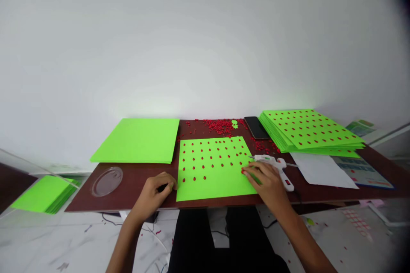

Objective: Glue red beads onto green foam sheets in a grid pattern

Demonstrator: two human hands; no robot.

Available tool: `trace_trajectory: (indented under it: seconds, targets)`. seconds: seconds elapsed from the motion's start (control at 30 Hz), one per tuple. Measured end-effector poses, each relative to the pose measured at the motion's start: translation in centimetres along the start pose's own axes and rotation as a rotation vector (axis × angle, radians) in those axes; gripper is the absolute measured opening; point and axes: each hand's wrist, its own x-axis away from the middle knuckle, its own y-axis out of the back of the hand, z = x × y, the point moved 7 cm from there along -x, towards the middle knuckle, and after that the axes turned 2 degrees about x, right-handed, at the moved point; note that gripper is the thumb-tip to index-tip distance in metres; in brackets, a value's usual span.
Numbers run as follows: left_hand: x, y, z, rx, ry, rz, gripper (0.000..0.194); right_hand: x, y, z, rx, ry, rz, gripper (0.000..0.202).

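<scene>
A bright green sheet (218, 187) lies in front of me on the dark red-brown table, with rows of small red pieces on it. The lowest row shows only three of them, at its left end. At the sheet's right side, my right hand (269, 179) has its fingertips closed on a small red piece (243, 171), low over the green surface. My left hand (156, 192) rests by the left edge of the sheet, its fingers curled in and nothing visible in them. Just beyond my right hand lies a white glue gun (285, 179), partly covered by the fingers.
Plain green sheets (137, 140) are stacked at left, above a clear round lid (107, 181). Loose red pieces (219, 126) lie along the back, near a phone (255, 128). Dotted green sheets (307, 130) and white paper (323, 170) are at right. More green sheets (45, 194) sit lower left.
</scene>
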Motion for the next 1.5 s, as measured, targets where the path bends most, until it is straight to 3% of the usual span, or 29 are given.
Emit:
trace_trajectory:
  seconds: [0.1, 0.23, 0.3, 0.4, 0.5, 0.6, 0.77, 0.83, 1.0, 1.5]
  targets:
    - [0.2, 0.4, 0.1, 0.053, 0.017, -0.011, 0.032, 1.2, 2.8, -3.8, 0.237, -0.321, -0.111, 0.035]
    - [0.6, -0.1, -1.4, 0.074, -0.027, -0.098, 0.035, 3.8, 3.3, -8.3, 0.392, -0.637, 0.088, 0.059]
    - [0.7, -1.8, -3.0, 0.034, -0.084, -0.086, 0.031, 4.5, 2.8, -9.2, 0.329, -0.694, 0.137, 0.061]
    - [0.8, -5.3, -5.3, -0.032, -0.186, -0.046, 0.023, 4.6, 2.1, -9.4, 0.171, -0.748, 0.109, 0.063]
    - [0.8, -8.3, -6.0, -0.163, -0.262, 0.0, 0.02, 4.2, 1.7, -8.4, 0.012, -0.792, 0.079, 0.066]
    - [0.7, -9.5, -5.4, -0.255, -0.282, 0.022, 0.024, 3.5, 1.2, -5.9, -0.137, -0.746, 0.127, 0.059]
    - [0.5, -9.5, -4.9, -0.266, -0.263, 0.018, 0.023, 1.7, -0.9, 0.8, -0.431, -0.461, 0.35, 0.039]
    - [0.5, -9.5, -5.1, -0.265, -0.262, 0.02, 0.023, 1.1, -1.6, 2.2, -0.449, -0.397, 0.413, 0.035]
    - [0.6, -9.6, -5.2, -0.261, -0.264, 0.011, 0.023, 0.8, -2.6, 2.5, -0.364, -0.351, 0.48, 0.033]
    - [0.7, -9.7, -4.9, -0.256, -0.255, 0.017, 0.02, 0.6, -2.5, 2.0, -0.269, -0.304, 0.38, 0.018]
